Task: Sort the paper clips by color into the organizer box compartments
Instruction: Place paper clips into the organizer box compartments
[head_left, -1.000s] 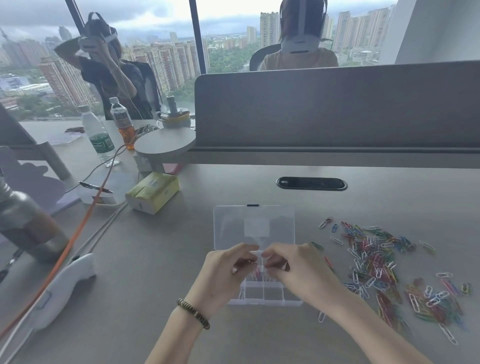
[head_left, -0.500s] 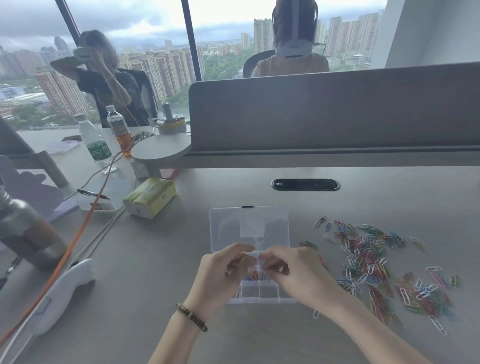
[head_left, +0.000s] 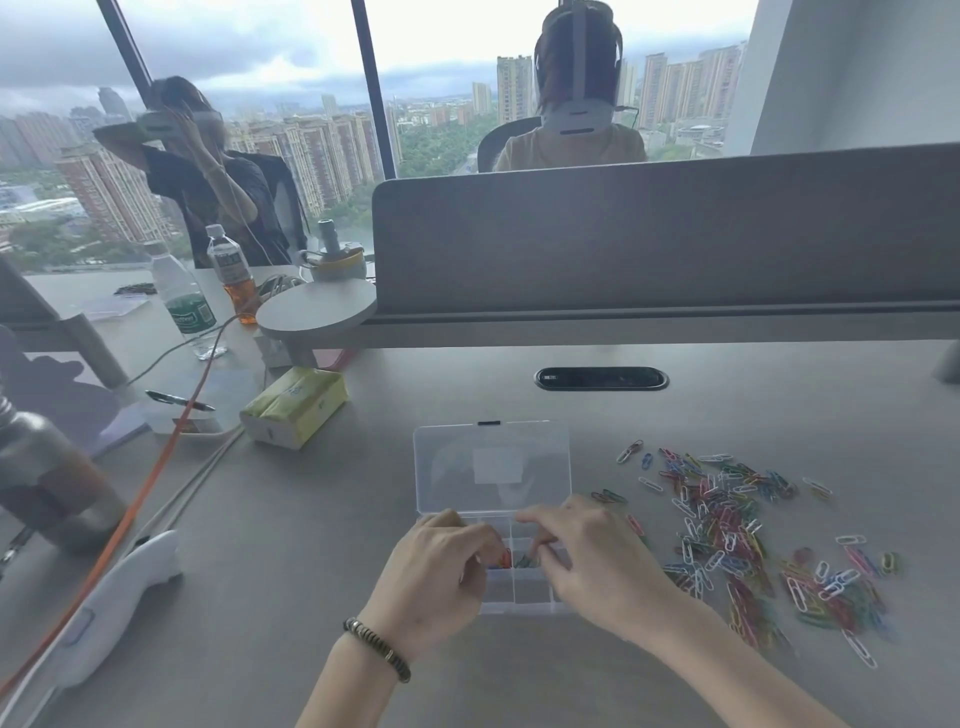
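Both hands — left hand (head_left: 434, 569), right hand (head_left: 592, 561) — hover over the organizer box (head_left: 524, 597); each grip's state can't be told.

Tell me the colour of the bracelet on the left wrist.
Dark and pale beads alternating, a banded bracelet; the head view shows it.

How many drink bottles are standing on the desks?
3: a clear water bottle with a green label far left, an amber-drink bottle just right of it, and a metal bottle at the left edge. More may sit out of view.
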